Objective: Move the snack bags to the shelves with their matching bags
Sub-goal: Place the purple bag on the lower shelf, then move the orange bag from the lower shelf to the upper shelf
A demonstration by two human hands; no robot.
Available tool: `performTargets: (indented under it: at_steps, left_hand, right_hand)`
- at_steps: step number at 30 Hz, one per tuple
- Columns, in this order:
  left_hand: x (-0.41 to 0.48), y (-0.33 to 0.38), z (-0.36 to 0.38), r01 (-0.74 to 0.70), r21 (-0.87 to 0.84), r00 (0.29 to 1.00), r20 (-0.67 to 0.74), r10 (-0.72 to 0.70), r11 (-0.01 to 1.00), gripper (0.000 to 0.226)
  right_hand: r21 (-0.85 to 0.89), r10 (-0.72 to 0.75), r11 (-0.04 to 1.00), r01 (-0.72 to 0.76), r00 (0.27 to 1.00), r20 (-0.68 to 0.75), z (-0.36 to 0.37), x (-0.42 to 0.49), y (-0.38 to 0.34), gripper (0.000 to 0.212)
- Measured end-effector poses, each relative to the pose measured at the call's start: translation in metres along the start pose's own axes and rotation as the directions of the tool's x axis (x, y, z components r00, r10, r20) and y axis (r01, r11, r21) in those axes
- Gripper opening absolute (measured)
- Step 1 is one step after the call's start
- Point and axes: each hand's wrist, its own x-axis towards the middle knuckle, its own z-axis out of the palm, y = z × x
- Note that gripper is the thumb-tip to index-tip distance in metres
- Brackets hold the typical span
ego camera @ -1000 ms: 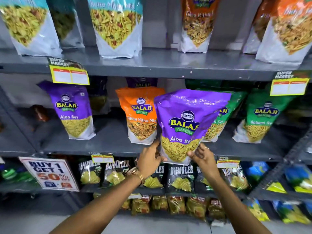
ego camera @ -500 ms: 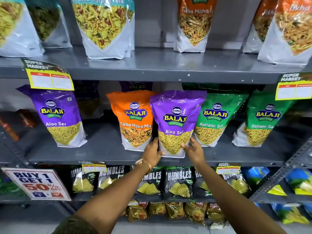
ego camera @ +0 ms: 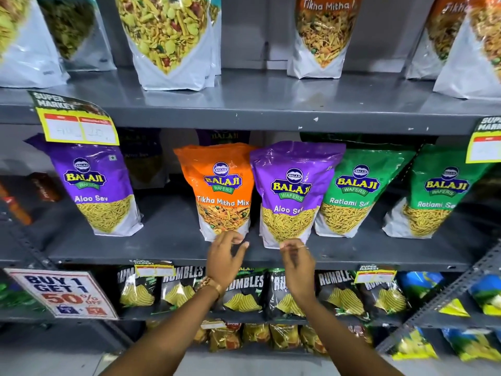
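A purple Aloo Sev bag [ego camera: 292, 191] stands upright on the middle shelf [ego camera: 168, 248], between an orange Tikha Mitha Mix bag [ego camera: 221, 188] and a green Ratlami Sev bag [ego camera: 355, 191]. My left hand [ego camera: 226, 257] hovers at the shelf's front edge just below the orange bag, fingers spread and holding nothing. Just under the purple bag's bottom edge is my right hand [ego camera: 296, 260], fingers loosely curled and empty. Another purple Aloo Sev bag [ego camera: 95, 185] stands at the shelf's left, with a gap between it and the orange bag.
A second green Ratlami Sev bag [ego camera: 436, 194] stands at the right. The top shelf [ego camera: 271, 104] carries large mix bags, including an orange Tikha Mitha one [ego camera: 322, 36]. Black Rumbles chip bags [ego camera: 244, 291] fill the shelf below. Price tags [ego camera: 78, 126] hang from shelf edges.
Both hands carried the purple Aloo Sev bag forward, stood it on the middle shelf beside the orange bag, then let go and drew back slightly.
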Motion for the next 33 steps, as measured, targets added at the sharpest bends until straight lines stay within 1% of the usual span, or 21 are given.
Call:
performTargets:
  at_steps: [1, 3, 5, 6, 7, 9, 11, 12, 13, 14, 15, 17, 19, 20, 21, 24, 25, 27, 28, 30, 33]
  left_hand:
    - [-0.001, -0.006, -0.011, -0.024, 0.035, 0.998, -0.066, 0.026, 0.999, 0.023]
    - [0.002, -0.02, -0.031, 0.015, 0.068, 0.985, -0.17, -0.003, 0.998, 0.032]
    - [0.01, -0.032, -0.048, 0.132, 0.052, 0.963, -0.241, -0.116, 0.99, 0.047]
    - [0.016, -0.035, -0.054, 0.201, 0.03, 0.949, -0.252, -0.188, 0.979, 0.06]
    - [0.022, -0.037, -0.057, 0.258, -0.003, 0.94, -0.23, -0.252, 0.966, 0.075]
    - [0.035, -0.037, -0.062, 0.351, -0.069, 0.928, -0.107, -0.357, 0.934, 0.105]
    - [0.046, -0.036, -0.063, 0.423, -0.134, 0.906, 0.072, -0.417, 0.896, 0.121]
    - [0.051, -0.035, -0.063, 0.441, -0.205, 0.896, 0.162, -0.414, 0.874, 0.123]
    - [0.055, -0.037, -0.063, 0.451, -0.283, 0.889, 0.227, -0.397, 0.846, 0.117]
    - [0.058, -0.037, -0.063, 0.464, -0.331, 0.882, 0.265, -0.391, 0.822, 0.105]
    - [0.06, -0.039, -0.064, 0.473, -0.349, 0.877, 0.273, -0.395, 0.809, 0.091]
    - [0.062, -0.049, -0.065, 0.492, -0.322, 0.869, 0.245, -0.431, 0.809, 0.071]
    - [0.059, -0.057, -0.07, 0.491, -0.304, 0.871, 0.189, -0.453, 0.817, 0.049]
    - [0.055, -0.061, -0.073, 0.494, -0.299, 0.87, 0.167, -0.465, 0.817, 0.043]
    - [0.051, -0.064, -0.078, 0.496, -0.299, 0.868, 0.163, -0.469, 0.815, 0.042]
    - [0.038, -0.063, -0.091, 0.5, -0.258, 0.862, 0.245, -0.445, 0.827, 0.052]
    - [0.035, -0.064, -0.094, 0.497, -0.241, 0.863, 0.242, -0.444, 0.834, 0.056]
    - [0.028, -0.069, -0.101, 0.491, -0.221, 0.87, 0.173, -0.461, 0.843, 0.064]
    - [0.023, -0.073, -0.105, 0.492, -0.218, 0.871, 0.133, -0.473, 0.843, 0.065]
    - [0.013, -0.072, -0.116, 0.5, -0.186, 0.865, 0.068, -0.497, 0.846, 0.057]
    - [-0.01, -0.058, -0.133, 0.476, -0.186, 0.878, 0.052, -0.475, 0.86, 0.043]
  right_hand:
    - [-0.005, -0.013, 1.0, 0.013, 0.996, 0.084, 0.009, -0.005, -0.002, 0.009]
    - [-0.028, -0.006, 1.0, 0.012, 0.976, 0.217, 0.027, -0.005, -0.01, 0.03]
    - [-0.055, 0.051, 0.998, -0.037, 0.954, 0.295, 0.048, 0.004, -0.017, 0.052]
    - [-0.077, 0.062, 0.996, -0.04, 0.948, 0.311, 0.058, 0.008, -0.023, 0.057]
    - [-0.095, 0.06, 0.995, -0.032, 0.949, 0.31, 0.066, 0.013, -0.027, 0.059]
    - [-0.095, 0.06, 0.995, -0.034, 0.955, 0.291, 0.082, 0.024, -0.036, 0.059]
    - [-0.062, 0.102, 0.994, -0.089, 0.963, 0.25, 0.094, 0.034, -0.044, 0.054]
    - [-0.053, 0.133, 0.991, -0.123, 0.962, 0.238, 0.098, 0.038, -0.045, 0.05]
    - [-0.046, 0.158, 0.987, -0.152, 0.96, 0.232, 0.102, 0.042, -0.046, 0.045]
    - [-0.047, 0.185, 0.983, -0.179, 0.956, 0.228, 0.105, 0.046, -0.046, 0.043]
    - [-0.053, 0.204, 0.979, -0.197, 0.952, 0.228, 0.108, 0.05, -0.042, 0.044]
    - [-0.085, 0.212, 0.977, -0.197, 0.948, 0.238, 0.109, 0.054, -0.039, 0.047]
    - [-0.133, 0.192, 0.978, -0.162, 0.946, 0.261, 0.108, 0.056, -0.035, 0.049]
    - [-0.149, 0.187, 0.977, -0.15, 0.942, 0.278, 0.107, 0.056, -0.034, 0.048]
    - [-0.162, 0.183, 0.977, -0.14, 0.939, 0.292, 0.108, 0.057, -0.032, 0.046]
    - [-0.162, 0.178, 0.978, -0.131, 0.928, 0.327, 0.113, 0.052, -0.034, 0.045]
    - [-0.154, 0.16, 0.982, -0.113, 0.929, 0.335, 0.116, 0.049, -0.035, 0.046]
    - [-0.151, 0.13, 0.985, -0.079, 0.922, 0.364, 0.122, 0.043, -0.038, 0.045]
    - [-0.145, 0.121, 0.987, -0.07, 0.914, 0.388, 0.124, 0.038, -0.04, 0.045]
    - [-0.117, 0.102, 0.991, -0.057, 0.898, 0.429, 0.127, 0.027, -0.044, 0.046]
    - [-0.104, 0.066, 0.994, -0.018, 0.872, 0.484, 0.123, 0.009, -0.05, 0.047]
